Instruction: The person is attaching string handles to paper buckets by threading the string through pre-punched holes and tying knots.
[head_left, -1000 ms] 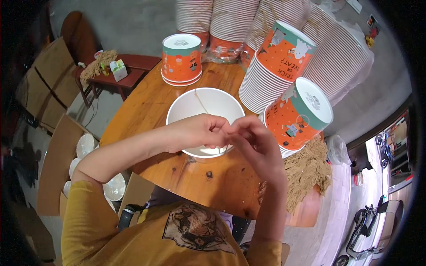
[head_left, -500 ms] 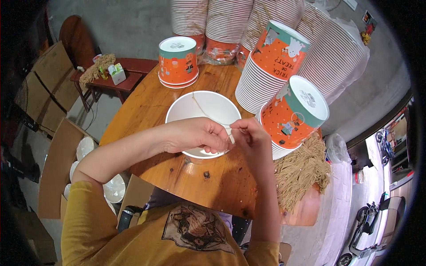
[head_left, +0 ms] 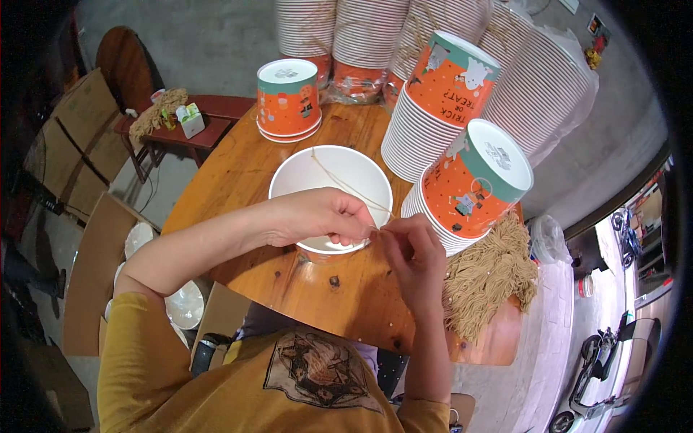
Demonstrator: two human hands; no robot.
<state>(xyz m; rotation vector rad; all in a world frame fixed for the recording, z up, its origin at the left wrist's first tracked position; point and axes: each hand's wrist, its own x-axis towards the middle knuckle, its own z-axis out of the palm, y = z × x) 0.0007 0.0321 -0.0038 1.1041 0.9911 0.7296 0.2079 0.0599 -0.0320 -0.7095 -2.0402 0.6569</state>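
Observation:
Upright on the wooden table stands a paper bucket (head_left: pixel 294 180) with a white inside. A tan string (head_left: pixel 326 170) runs from its far wall across the opening to the near right rim. There my left hand (head_left: pixel 326 219) and my right hand (head_left: pixel 415 252) meet, fingertips almost touching. Both are closed in a pinch on the string's end, just at the rim; the fingers hide the exact grip. Beside my right hand lies a bundle of tan strings (head_left: pixel 485 289).
Upside-down stacks of orange and green buckets (head_left: pixel 458 195) rise close on the right, with taller bagged stacks (head_left: pixel 372 36) behind. Two nested buckets (head_left: pixel 287 101) sit at the back left. A cardboard box (head_left: pixel 94 289) with white buckets stands on the floor at left.
My fingertips have come together, and the small white piece seen between them no longer shows. My right hand has moved slightly down, and more string shows across the bucket.

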